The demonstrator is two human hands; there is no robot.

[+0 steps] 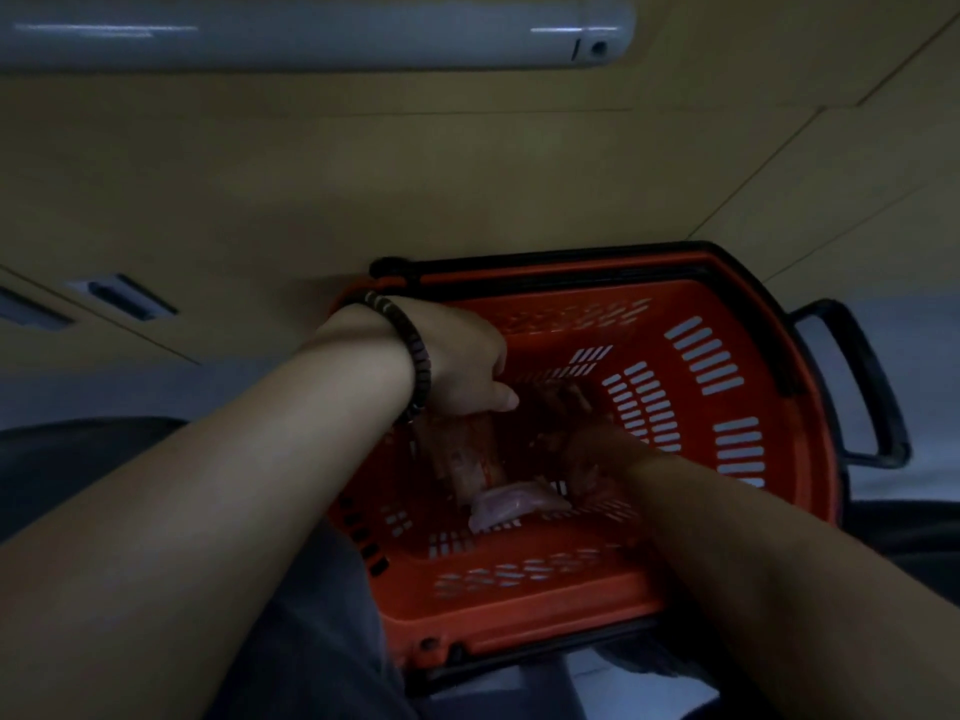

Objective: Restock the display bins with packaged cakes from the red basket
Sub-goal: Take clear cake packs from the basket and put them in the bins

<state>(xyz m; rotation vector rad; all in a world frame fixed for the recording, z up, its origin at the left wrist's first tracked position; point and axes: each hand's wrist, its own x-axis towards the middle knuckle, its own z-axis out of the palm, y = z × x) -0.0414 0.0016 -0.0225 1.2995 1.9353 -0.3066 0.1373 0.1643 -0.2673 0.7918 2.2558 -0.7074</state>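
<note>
Inside the red basket (727, 314), both hands reach low. The left hand (462, 356), a beaded bracelet (415, 350) at its wrist, has its grip clamped on a brownish packaged cake (470, 449). The right hand (587, 452) lies in shadow, so its grip cannot be told. A pale packet (511, 504) lies on the basket floor between the hands.

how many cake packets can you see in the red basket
3: a brown packet in the left hand, a pale packet on the basket floor, a dim packet under the right hand. Others may be hidden in the dark.
</note>
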